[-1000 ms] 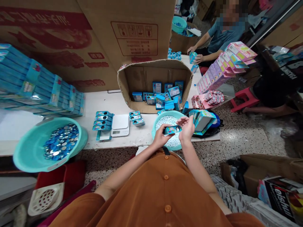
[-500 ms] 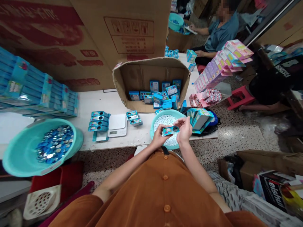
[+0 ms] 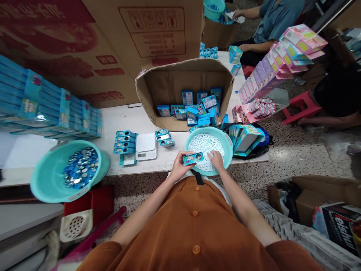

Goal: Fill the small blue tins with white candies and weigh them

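Observation:
My left hand (image 3: 180,165) is closed around a small blue printed box (image 3: 193,159) with a round dark opening near its right end. The box is tilted over the near left rim of a turquoise basin (image 3: 229,150). Many small white pellets (image 3: 205,141) fill the basin. My right hand (image 3: 216,160) reaches down into it, fingers bent together at the pellets; exactly what lies between the fingertips is partly hidden. Left of the basin, several similar blue boxes (image 3: 166,138) stand beside a white digital scale (image 3: 146,146), with another stack of boxes (image 3: 124,142) on its far side.
A cut-open carton (image 3: 180,67) holding loose blue boxes stands behind the basin. At left are a basin (image 3: 42,180) of blue and silver discs and stacked blue packs (image 3: 50,101). Pink and purple boxes (image 3: 270,67) rise at right. A co-worker (image 3: 273,22) sits beyond.
My right hand has left the box and dropped into the pellets. My left hand has shifted the box slightly left and lower. The camera view has turned a little.

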A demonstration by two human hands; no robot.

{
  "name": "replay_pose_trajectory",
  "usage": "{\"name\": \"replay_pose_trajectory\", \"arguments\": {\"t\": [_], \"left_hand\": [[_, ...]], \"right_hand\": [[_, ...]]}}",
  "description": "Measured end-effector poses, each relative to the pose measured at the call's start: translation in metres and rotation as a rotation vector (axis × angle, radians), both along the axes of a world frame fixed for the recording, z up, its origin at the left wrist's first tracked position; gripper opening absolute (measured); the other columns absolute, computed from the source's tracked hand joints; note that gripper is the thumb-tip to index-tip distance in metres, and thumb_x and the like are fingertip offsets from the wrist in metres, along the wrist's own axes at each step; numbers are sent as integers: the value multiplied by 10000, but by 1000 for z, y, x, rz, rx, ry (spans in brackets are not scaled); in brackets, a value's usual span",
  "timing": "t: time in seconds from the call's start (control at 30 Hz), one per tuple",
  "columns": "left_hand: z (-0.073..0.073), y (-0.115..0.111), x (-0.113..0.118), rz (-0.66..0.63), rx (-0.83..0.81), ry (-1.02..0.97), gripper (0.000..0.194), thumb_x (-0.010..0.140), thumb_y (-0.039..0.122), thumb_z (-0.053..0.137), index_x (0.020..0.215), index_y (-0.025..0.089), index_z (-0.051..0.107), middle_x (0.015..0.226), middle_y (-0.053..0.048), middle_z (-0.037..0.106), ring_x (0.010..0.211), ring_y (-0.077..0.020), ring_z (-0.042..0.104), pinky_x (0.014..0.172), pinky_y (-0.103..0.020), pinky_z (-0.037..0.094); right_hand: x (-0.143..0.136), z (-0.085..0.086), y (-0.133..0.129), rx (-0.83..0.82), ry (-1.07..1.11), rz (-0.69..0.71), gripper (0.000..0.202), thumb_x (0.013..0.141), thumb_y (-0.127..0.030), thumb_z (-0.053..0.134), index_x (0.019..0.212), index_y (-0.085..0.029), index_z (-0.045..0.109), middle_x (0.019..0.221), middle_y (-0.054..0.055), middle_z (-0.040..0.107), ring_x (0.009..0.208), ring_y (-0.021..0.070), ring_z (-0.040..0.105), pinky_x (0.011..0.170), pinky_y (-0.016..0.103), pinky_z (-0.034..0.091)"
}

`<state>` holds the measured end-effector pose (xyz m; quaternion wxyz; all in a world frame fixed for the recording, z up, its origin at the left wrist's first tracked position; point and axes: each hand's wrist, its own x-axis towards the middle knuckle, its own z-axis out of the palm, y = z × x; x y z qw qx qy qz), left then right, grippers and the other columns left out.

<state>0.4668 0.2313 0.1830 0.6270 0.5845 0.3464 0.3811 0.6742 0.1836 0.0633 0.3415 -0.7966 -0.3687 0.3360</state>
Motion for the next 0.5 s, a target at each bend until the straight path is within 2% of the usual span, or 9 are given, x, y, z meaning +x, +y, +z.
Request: {"name": "replay_pose_trajectory", "arguments": {"t": [0.1,0.2,0.33,0.4,0.5], "left_hand": [[2,-3,-6,22,-27,56,418,674,299,747,938,205,437,1097,-92,619,1090,-219,580,917,-413,471],[4,-2,-10,44,-22,100,412,674,300,745,936,205,442,1101,-90,619,1076,-216,588,912,-408,476],[9,5,-12,29,0,120,405,677,282,741,941,208,443,1101,-87,619,1079,-216,586,914,-412,478],[10,8,-11,16,17,117,397,681,273,739,940,206,445,1096,-90,619,1083,-218,584,920,-415,475],[11,12,-8,-1,34,105,390,684,258,738,940,205,449,1087,-93,619,1088,-220,580,931,-421,467]], "right_hand": [[-19,-13,0,-38,-276,201,361,761,-428,570,997,-154,582,1050,131,574,1036,248,473,921,339,327],[-36,-17,0,-64,-309,292,350,814,-434,503,1022,-157,555,1033,120,569,1010,231,476,880,310,334],[-42,-16,1,-90,-174,266,265,837,-436,469,881,-193,567,892,62,592,882,187,505,761,261,339],[-40,-13,4,-104,7,177,244,791,-436,537,744,-197,555,761,22,576,779,160,500,694,240,331],[-35,-8,10,-107,307,51,335,739,-475,570,580,-194,479,556,-34,468,611,123,453,582,218,320]]}}
